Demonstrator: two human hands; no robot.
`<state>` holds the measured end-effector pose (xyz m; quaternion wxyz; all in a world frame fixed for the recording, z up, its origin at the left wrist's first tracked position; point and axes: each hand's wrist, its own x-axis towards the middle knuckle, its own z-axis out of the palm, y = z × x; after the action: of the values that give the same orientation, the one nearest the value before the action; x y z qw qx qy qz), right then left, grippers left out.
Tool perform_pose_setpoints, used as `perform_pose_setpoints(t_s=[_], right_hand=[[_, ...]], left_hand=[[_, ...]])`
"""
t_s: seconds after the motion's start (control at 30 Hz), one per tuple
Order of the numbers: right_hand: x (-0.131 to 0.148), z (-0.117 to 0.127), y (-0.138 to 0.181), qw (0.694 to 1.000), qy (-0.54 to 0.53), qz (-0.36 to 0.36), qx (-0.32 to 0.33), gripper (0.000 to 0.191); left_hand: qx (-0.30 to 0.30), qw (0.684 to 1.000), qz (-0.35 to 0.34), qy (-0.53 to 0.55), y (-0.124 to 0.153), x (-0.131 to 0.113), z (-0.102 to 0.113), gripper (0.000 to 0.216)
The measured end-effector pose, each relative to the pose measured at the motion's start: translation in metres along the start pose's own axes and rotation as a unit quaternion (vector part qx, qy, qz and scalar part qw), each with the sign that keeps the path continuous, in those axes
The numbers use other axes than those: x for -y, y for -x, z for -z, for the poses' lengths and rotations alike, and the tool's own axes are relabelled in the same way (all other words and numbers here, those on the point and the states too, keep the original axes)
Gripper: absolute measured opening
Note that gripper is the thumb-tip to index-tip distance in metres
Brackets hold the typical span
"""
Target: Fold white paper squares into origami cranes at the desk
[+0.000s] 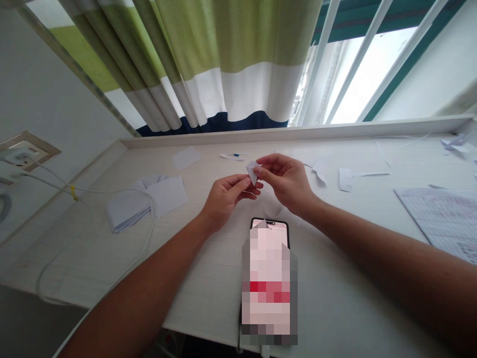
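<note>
A small folded piece of white paper is held above the white table between both hands. My left hand pinches its lower edge with thumb and fingers curled in. My right hand pinches its right side from above. Below the hands a phone lies flat on the table with its screen lit; most of the screen is blurred out.
A stack of white paper squares lies left. Paper scraps and one loose square are scattered toward the window ledge. A printed sheet lies right. A white cable runs from a wall socket across the left edge.
</note>
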<state>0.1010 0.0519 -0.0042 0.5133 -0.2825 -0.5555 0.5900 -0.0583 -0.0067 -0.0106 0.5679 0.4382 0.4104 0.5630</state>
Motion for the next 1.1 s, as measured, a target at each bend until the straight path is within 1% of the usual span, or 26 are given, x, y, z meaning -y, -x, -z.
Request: perform_pose_setpoints(t_s=[0.2, 0.33, 0.5, 0.6, 0.7, 0.8, 0.97, 1.1], right_hand=[[-0.001, 0.0, 0.0, 1.0, 0.001, 0.012, -0.001, 0.04], [-0.001, -0.002, 0.002, 1.0, 0.001, 0.02, -0.003, 0.037], [-0.003, -0.003, 0.003, 0.999, 0.015, 0.037, -0.012, 0.032], [-0.004, -0.001, 0.003, 0.997, 0.052, 0.057, -0.014, 0.032], [-0.002, 0.002, 0.002, 0.991, 0.104, 0.086, 0.006, 0.028], [-0.001, 0.005, 0.001, 0.983, 0.149, 0.109, 0.02, 0.019], [0.001, 0.007, 0.001, 0.967, 0.213, 0.137, 0.027, 0.015], [0.002, 0.006, 0.0, 0.966, 0.219, 0.137, 0.023, 0.009]], left_hand=[[0.002, 1.0, 0.025, 0.017, -0.001, 0.001, 0.002, 0.028], [-0.006, 0.999, 0.044, 0.031, -0.001, 0.001, 0.001, 0.029], [-0.003, 0.998, 0.036, 0.047, 0.0, 0.002, -0.002, 0.028], [-0.021, 0.998, 0.024, 0.053, 0.0, 0.002, -0.003, 0.029], [-0.043, 0.997, 0.014, 0.057, -0.001, 0.003, -0.002, 0.031], [-0.043, 0.998, 0.004, 0.055, -0.002, 0.003, 0.0, 0.03], [-0.043, 0.998, -0.006, 0.038, -0.004, 0.004, 0.002, 0.031], [-0.045, 0.999, -0.009, 0.03, -0.003, 0.005, 0.003, 0.033]])
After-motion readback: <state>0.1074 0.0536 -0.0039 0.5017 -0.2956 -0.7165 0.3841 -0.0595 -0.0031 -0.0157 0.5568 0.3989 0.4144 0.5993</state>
